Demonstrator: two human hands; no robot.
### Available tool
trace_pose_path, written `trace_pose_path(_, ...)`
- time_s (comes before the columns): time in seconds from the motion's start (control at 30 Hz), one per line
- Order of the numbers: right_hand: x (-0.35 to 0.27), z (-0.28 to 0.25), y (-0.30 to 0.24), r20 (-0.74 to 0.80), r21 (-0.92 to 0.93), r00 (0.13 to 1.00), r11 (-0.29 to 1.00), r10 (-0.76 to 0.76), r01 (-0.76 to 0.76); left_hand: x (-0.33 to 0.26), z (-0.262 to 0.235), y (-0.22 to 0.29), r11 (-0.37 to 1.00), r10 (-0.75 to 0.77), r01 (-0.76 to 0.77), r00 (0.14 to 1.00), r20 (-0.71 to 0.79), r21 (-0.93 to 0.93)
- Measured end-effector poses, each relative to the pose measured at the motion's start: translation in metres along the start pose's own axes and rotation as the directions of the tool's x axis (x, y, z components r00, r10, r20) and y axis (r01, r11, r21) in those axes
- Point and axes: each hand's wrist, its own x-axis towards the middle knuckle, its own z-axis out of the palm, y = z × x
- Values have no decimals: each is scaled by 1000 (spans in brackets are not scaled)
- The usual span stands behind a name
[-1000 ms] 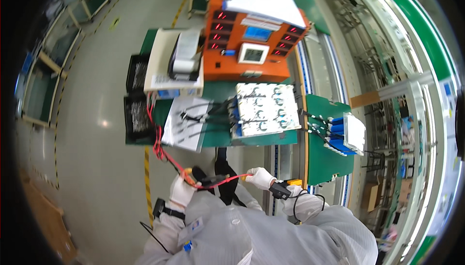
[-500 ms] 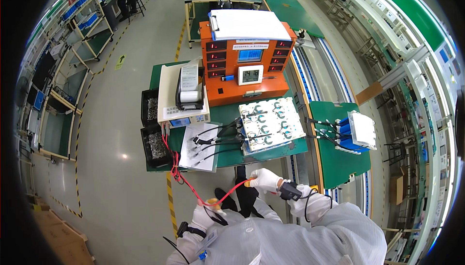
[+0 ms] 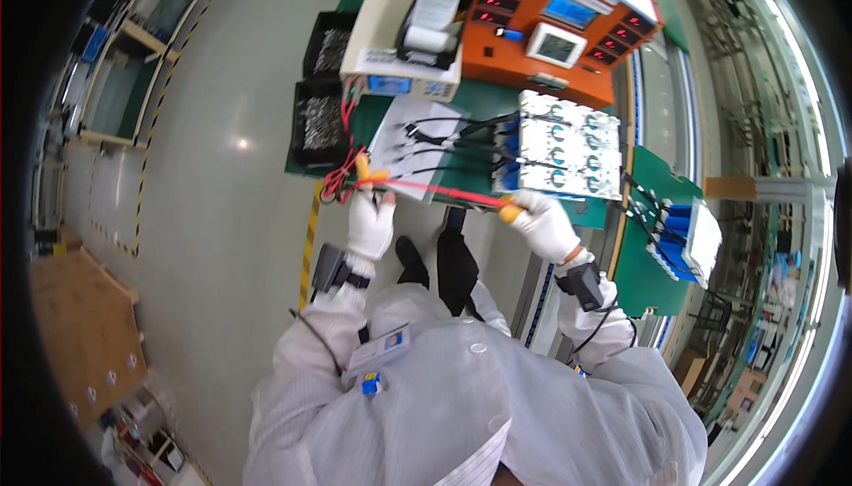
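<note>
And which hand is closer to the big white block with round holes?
Right. The right hand, holding the yellow end of a red lead, is just in front of the white block; the left hand is farther off, in front and to its left.

Workbench (image 3: 488, 100): is carrying parts bins (image 3: 299, 122) left, display cabinet (image 3: 497, 60) right, benchtop meter (image 3: 377, 33) between
Roll-paper printer (image 3: 428, 39): is sitting on meter
Test leads (image 3: 461, 194): are extending from meter's front
Battery module (image 3: 571, 144): is lying before cabinet
Second module (image 3: 701, 239): is resting on side board (image 3: 648, 277), right of workbench
</note>
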Motion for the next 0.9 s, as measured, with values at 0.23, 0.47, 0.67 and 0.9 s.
trace_pose_path(0.23,18,4,-36,-433,556,895,813,103,175,39,5,-72,754,94,-206,974,209,623)
trace_pose_path(0.47,53,-11,-20,-532,617,844,715,72,328,34,19,-84,707,295,-238,955,28,666)
trace_pose_path(0.67,55,-12,-18,-526,623,840,732,131,276,11,6,-52,849,-162,47,971,176,526)
trace_pose_path(0.9,58,-7,-20,-551,579,822,777,147,249,-12,5,-14,909,-280,227,954,110,351)
